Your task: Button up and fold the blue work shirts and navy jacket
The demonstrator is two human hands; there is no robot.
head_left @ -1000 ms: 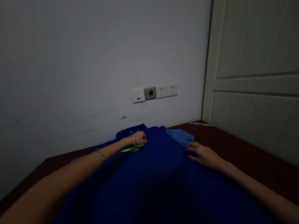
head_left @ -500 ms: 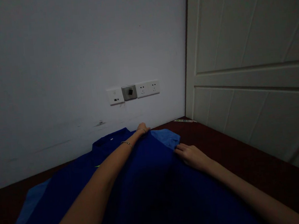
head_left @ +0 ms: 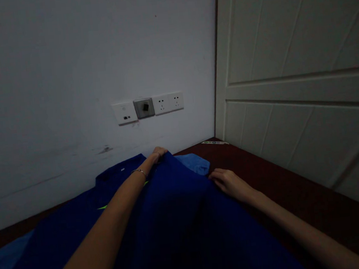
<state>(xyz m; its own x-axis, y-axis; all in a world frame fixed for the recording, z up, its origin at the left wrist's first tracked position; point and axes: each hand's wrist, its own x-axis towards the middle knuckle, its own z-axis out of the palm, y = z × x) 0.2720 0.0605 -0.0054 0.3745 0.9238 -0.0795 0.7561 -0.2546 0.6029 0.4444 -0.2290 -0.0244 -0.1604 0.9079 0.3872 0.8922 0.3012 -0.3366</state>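
A dark blue shirt (head_left: 169,199) with lighter blue sleeves lies spread on a dark red surface, its collar toward the wall. My left hand (head_left: 159,152), a bracelet on its wrist, grips the shirt's far edge near the shoulder and lifts the cloth a little. The right sleeve (head_left: 195,163) rests between my two hands. My right hand (head_left: 228,182) pinches the shirt's edge just below that sleeve; its fingertips are pressed together on the cloth. Small yellow-green marks show on the chest beside my left forearm.
A pale wall with switches and sockets (head_left: 167,103) rises behind the shirt. To the right stands a white panelled door (head_left: 290,98). A narrow printed strip (head_left: 214,142) lies in the far corner of the dark red surface (head_left: 286,183).
The view has shifted slightly, so the wall sockets sit further left. My left hand has pulled the shirt's edge up and a little left; the right hand keeps its pinch.
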